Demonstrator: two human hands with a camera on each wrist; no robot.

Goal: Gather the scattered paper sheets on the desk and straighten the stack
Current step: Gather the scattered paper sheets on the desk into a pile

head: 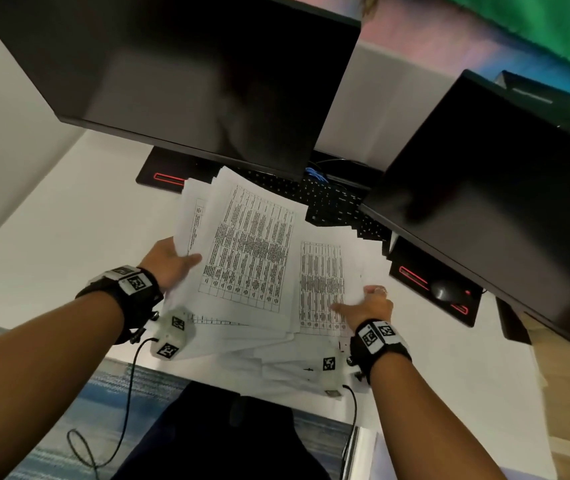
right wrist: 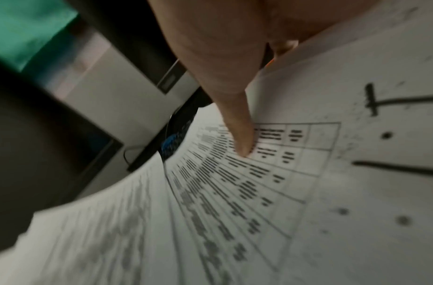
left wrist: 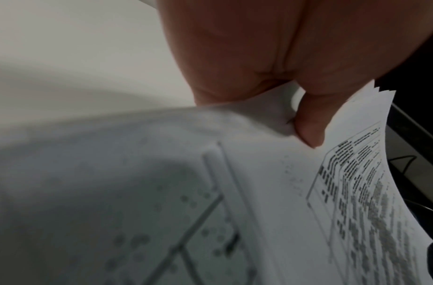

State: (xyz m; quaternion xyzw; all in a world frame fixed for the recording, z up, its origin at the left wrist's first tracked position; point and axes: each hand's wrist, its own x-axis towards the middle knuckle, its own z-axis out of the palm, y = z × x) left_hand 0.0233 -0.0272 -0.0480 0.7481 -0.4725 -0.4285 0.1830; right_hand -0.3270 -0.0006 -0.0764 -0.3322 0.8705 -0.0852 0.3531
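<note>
A fanned bundle of white paper sheets [head: 252, 258] printed with tables is held up over the white desk [head: 69, 220], its corners splayed out. My left hand [head: 169, 261] grips the bundle's left edge, thumb on top, as the left wrist view shows with the thumb [left wrist: 308, 123] pressing the paper sheets [left wrist: 259, 192]. My right hand [head: 366, 306] holds the right side, thumb [right wrist: 240, 135] lying on the printed paper sheets [right wrist: 259, 192], fingers hidden beneath. More loose sheets [head: 276, 368] lie flat near the desk's front edge.
Two dark monitors [head: 190, 71] [head: 501, 188] hang over the desk's back. A black keyboard [head: 332, 202] lies behind the papers, partly covered. A black mouse [head: 444, 292] sits on the right monitor's base. A dark chair [head: 228, 441] stands below the desk edge.
</note>
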